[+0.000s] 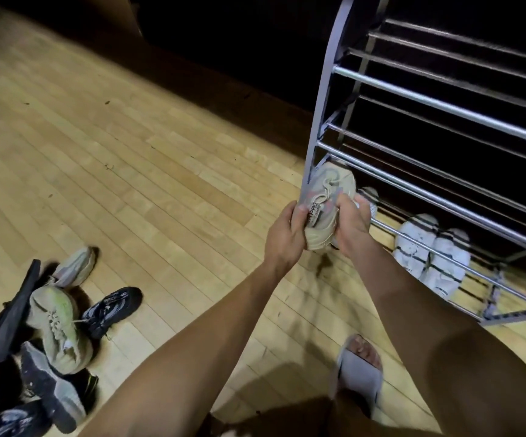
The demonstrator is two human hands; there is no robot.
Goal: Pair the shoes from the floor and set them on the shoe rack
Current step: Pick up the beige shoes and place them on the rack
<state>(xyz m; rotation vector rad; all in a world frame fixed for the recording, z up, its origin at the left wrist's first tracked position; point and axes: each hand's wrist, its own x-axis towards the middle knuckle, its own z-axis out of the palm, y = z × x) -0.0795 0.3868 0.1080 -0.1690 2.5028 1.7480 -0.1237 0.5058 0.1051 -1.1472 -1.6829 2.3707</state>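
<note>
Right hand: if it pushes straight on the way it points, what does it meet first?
Probably the rack's low front rail, just beyond the right hand. It grips the beige shoe together with the left hand, and the shoe's toe looks already past that rail. Depth is unclear.

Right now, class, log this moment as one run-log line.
hands: left and right both hold beige shoe | place: rack left end, low | rack: white pair bottom | floor: pile unsorted
</note>
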